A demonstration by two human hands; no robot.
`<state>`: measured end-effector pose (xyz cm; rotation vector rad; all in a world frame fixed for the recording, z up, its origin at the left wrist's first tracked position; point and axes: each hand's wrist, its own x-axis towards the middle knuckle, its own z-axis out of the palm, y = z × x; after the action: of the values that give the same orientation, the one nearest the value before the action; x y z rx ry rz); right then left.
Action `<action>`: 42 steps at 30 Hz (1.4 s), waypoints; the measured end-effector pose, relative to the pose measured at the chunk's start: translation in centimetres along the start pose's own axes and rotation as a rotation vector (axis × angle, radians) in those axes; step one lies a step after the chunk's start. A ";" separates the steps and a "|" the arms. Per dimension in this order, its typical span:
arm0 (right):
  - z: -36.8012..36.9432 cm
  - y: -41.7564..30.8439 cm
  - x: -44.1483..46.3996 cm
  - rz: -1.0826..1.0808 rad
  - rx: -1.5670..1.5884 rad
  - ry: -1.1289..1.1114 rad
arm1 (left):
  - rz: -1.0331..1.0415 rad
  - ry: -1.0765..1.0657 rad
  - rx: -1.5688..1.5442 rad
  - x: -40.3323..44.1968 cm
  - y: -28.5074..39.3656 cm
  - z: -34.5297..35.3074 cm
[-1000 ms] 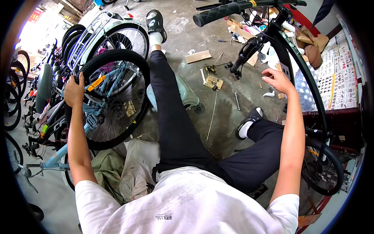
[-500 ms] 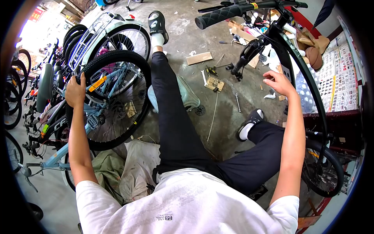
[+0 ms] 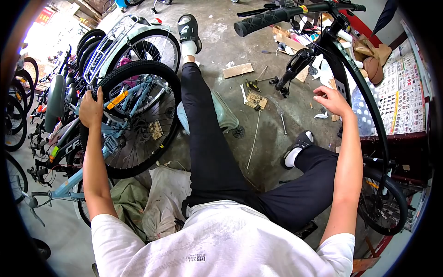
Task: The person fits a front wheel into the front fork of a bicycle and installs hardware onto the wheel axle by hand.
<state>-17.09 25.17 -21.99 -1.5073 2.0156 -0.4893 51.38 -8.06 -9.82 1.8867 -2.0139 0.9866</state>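
Wheel (image 3: 138, 67) is clamped at its upper-L edge by L hand (image 3: 91, 109), R hand (image 3: 333, 100) is held half-open, empty, near blk. bike (image 3: 375, 111), & sacks (image 3: 162, 196), contents hidden, are set on flr. (image 3: 221, 34) by wheel's near edge.

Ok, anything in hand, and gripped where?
The left hand holds a loose bicycle wheel by its tyre, at the side nearest that hand. The right hand holds nothing that shows, its fingers curled in the air.

Upper left blown out by daylight. Floor mid-frame dimmer, soft shadows. White shirt bright. Wide-angle bend, black vignette at corners. Centre reasonably sharp, far upper left hazy.
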 end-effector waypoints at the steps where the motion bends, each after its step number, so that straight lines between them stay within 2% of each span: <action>1: 0.0 0.0 0.0 0.004 0.006 0.003 | -0.003 -0.002 -0.004 0.0 0.0 -0.1; 10: 0.0 0.2 -0.1 -0.017 0.037 0.016 | -0.010 -0.027 -0.005 -0.1 0.1 -0.6; 12: 0.5 1.9 0.5 -0.076 0.002 0.021 | 0.047 -0.068 0.022 -0.5 -0.1 -1.2; 13: 0.7 2.5 0.8 -0.142 -0.045 0.056 | 0.108 -0.073 -0.064 -0.7 -0.3 -1.7; 14: 0.6 1.3 0.5 -0.114 -0.058 0.069 | 0.182 -0.081 -0.140 -1.4 -0.9 -2.5; 15: 0.4 0.7 0.5 -0.091 -0.068 0.061 | 0.272 -0.223 -0.133 -1.6 -1.4 -4.2; 17: 0.9 1.1 1.3 -0.092 -0.082 0.030 | 0.153 -0.565 -0.181 -2.0 -0.2 -9.3; 20: 2.2 1.7 2.7 -0.061 -0.084 -0.045 | 0.151 -0.634 -0.274 -3.1 -0.1 -12.2; 23: 3.6 1.7 4.1 -0.089 -0.166 -0.135 | 0.105 -0.480 -0.306 -3.8 -1.5 -13.8; 26: 4.4 1.4 5.8 -0.140 -0.217 -0.201 | 0.078 -0.343 -0.328 -3.0 -1.3 -21.2; 28: 4.6 0.9 7.1 -0.167 -0.218 -0.205 | 0.032 -0.269 -0.437 -0.6 -5.4 -22.7; 30: 4.0 -0.4 7.7 -0.166 -0.160 -0.192 | -0.062 -0.279 -0.671 1.2 -6.0 -28.5; 32: 3.6 -1.5 8.7 -0.178 -0.148 -0.186 | -0.195 -0.343 -0.624 3.7 -7.3 -33.6; 34: 3.6 -2.6 9.4 -0.182 -0.144 -0.162 | -0.235 -0.375 -0.839 5.9 -9.1 -36.2; 36: 3.9 -3.2 10.3 -0.195 -0.138 -0.180 | -0.295 -0.382 -0.907 7.5 -8.7 -38.5; 37: 3.9 -3.8 10.1 -0.186 -0.146 -0.190 | -0.372 -0.237 -1.134 7.3 -7.2 -37.9; 38: 3.8 -4.5 10.0 -0.176 -0.154 -0.196 | -0.240 -0.499 -1.140 10.1 -10.6 -37.5; 40: 4.6 -4.4 10.8 -0.209 -0.191 -0.203 | -0.439 -0.596 -1.377 9.2 -5.7 -37.5; 42: 4.4 -4.2 10.4 -0.221 -0.226 -0.200 | -0.437 -0.763 -1.457 8.8 -1.6 -36.4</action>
<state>-13.29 14.24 -25.24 -1.8495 1.8064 -0.1892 41.16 6.50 23.23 1.5779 -1.5218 -1.1992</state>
